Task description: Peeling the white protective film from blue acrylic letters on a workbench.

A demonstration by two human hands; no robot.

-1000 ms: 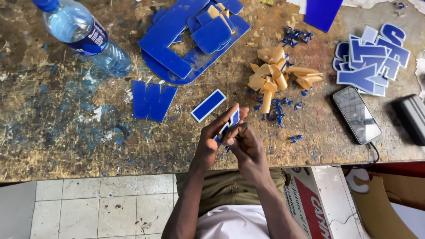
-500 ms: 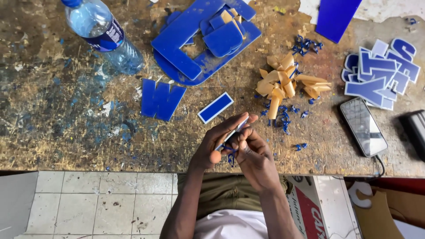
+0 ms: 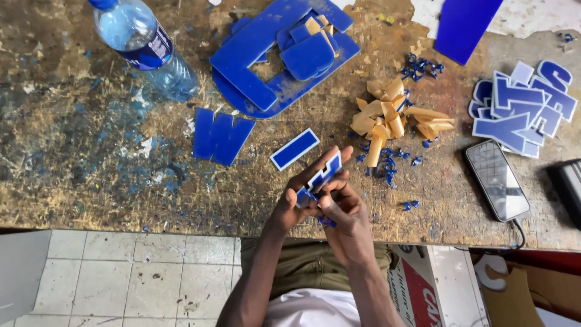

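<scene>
The paint-stained wooden desk (image 3: 78,157) carries everything, its near edge running just under the person's wrists. At the far middle lies the largest item, a heap of blue offcut sheet (image 3: 275,54), pushed back where it leaves the near strip free for handling. A plastic water bottle (image 3: 145,48) lies tipped at the far left. At the far right sits a stack of finished blue letters with white edges (image 3: 520,106), gathered in one pile (apparently set aside together). A smartphone (image 3: 496,180) lies face up on the right, a cable leaving its near end. A blue letter W (image 3: 219,137) and a white-edged blue bar (image 3: 294,149) lie flat left of centre. Tan curls of peeled backing paper (image 3: 387,118) are heaped right of centre, with small blue shavings around them.

Both hands are closed on one small blue white-edged cut-out (image 3: 324,175), held up off the desk near its front edge: the left hand (image 3: 296,200) steadies it from below, while the right hand (image 3: 345,212) pinches at its lower end, fingers close together.
</scene>
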